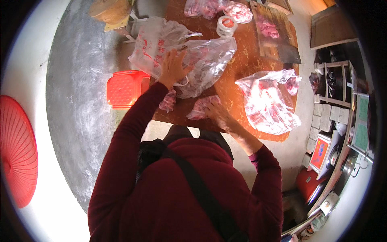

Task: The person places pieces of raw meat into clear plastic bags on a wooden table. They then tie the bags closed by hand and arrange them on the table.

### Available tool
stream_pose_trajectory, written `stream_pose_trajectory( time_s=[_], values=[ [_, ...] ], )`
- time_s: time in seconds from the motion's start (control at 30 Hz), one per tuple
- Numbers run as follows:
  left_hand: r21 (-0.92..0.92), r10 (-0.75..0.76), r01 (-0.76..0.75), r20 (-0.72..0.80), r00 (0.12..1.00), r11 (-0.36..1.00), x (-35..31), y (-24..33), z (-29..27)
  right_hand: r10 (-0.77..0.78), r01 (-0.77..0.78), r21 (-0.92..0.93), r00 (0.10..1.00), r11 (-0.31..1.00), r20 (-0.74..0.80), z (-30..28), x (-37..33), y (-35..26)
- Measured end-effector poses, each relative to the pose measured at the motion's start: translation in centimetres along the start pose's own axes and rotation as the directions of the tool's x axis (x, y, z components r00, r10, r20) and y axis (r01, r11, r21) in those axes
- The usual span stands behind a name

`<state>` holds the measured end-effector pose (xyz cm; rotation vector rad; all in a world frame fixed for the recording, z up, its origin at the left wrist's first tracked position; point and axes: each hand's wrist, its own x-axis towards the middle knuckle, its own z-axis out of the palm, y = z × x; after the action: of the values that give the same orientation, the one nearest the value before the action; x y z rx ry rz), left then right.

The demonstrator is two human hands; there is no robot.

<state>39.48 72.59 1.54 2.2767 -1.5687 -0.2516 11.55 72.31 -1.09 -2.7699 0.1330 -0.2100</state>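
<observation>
Fingers of the left hand (pixel 172 69) lie splayed and unclenched across a clear plastic bag (pixel 148 42) with red print, pressing on it rather than gripping, as far as I can see from here. Those of the right hand (pixel 217 114) curl down onto a small pink lot of meat (pixel 198 108) near the close edge of the brown surface (pixel 238 90); whether they grasp it or only rest there, I cannot tell. Another small lot (pixel 168 101) lies below the left wrist.

It looks partway along to me: a big clear bag (pixel 267 103) on the right already holds plenty of meat, though I can't make out if it is closed. Pieces (pixel 267 28) on the chopping board (pixel 264 48) and a heap on the far plate (pixel 238 12) appear unbagged, beside a round tub (pixel 226 26).
</observation>
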Motion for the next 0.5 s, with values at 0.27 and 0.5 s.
stream_pose_trajectory(
  time_s=[0.27,0.5],
  values=[
    [0.255,-0.06,0.091,-0.125,0.99,0.963,-3.3,-12.1,8.0,0.011,-0.009,0.056,1.0,0.998,-0.027,-0.5,0.1,-0.6],
    [-0.631,0.035,0.018,0.072,0.997,0.775,-2.4,-4.8,-8.2,0.169,-0.137,0.235,0.978,0.962,-0.12,-1.7,1.6,-0.6]
  ],
)
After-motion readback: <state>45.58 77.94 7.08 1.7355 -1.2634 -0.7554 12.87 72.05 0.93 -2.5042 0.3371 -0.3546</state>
